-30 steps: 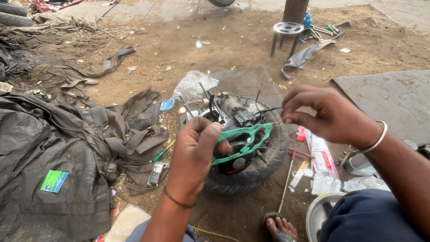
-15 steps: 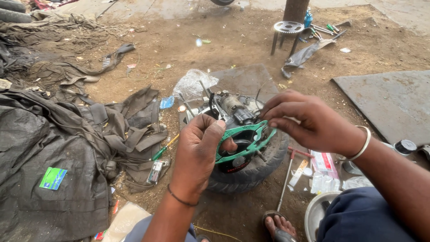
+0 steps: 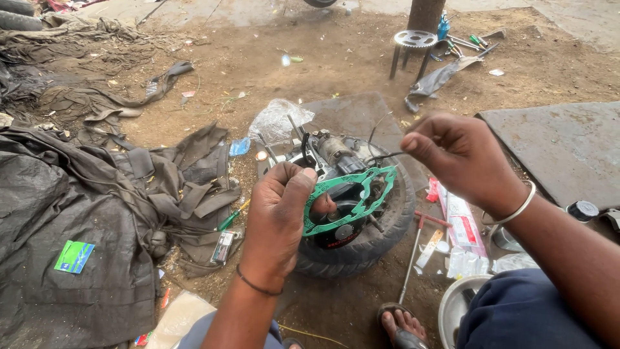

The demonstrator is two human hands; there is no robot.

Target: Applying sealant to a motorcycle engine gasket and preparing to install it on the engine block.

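Note:
My left hand (image 3: 279, 216) grips a thin green gasket (image 3: 352, 198) by its left edge and holds it up in front of a small engine (image 3: 336, 155). The engine rests on a black tyre (image 3: 378, 236) lying flat on the dirt. My right hand (image 3: 462, 155) hovers just right of the gasket, thumb and forefinger pinched together at a thin dark wire that runs from the engine. Whether the fingers actually hold the wire is unclear. A metal bangle circles my right wrist.
Black tarpaulin and rags (image 3: 97, 213) cover the ground at left. A clear plastic bag (image 3: 278, 119) lies behind the engine. A stool with a sprocket (image 3: 413, 42) and tools stands at the back. A grey slab (image 3: 562, 148), a metal bowl (image 3: 458, 310), packets and my sandalled foot (image 3: 400, 323) are at right.
My right hand dipped to the gasket's right edge, then lifted away to the right with fingers pinched. My left hand kept hold of the gasket over the engine.

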